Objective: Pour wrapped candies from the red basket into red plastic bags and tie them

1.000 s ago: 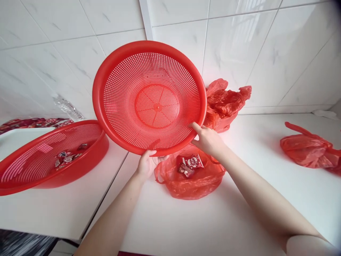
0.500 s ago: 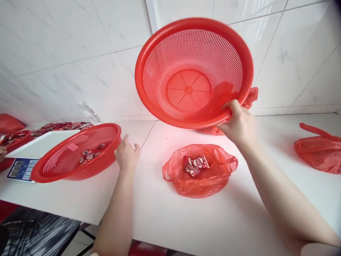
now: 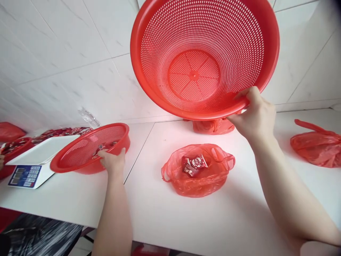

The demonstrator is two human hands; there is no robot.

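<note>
My right hand (image 3: pixel 254 113) grips the lower right rim of a large red mesh basket (image 3: pixel 194 74), raised and tilted so that its bare inside shows. At the left, my left hand (image 3: pixel 113 160) has its fingers over the near rim of a second red basket (image 3: pixel 87 149), which holds a few small wrapped packets (image 3: pixel 106 145). Between my arms on the white table lies an open red plastic bag (image 3: pixel 198 185) with a few dark red packets (image 3: pixel 195 164) inside.
A white scale (image 3: pixel 29 172) stands left of the second basket, with packets piled behind it. A tied red bag (image 3: pixel 317 147) lies at the right, another (image 3: pixel 213 127) by the wall. Part of a person in patterned dark clothing (image 3: pixel 45 233) shows at lower left.
My left hand has moved left onto the second basket's rim, and that basket sits slightly differently, uncovering more of the scale. The raised basket has come nearer and higher in my right hand.
</note>
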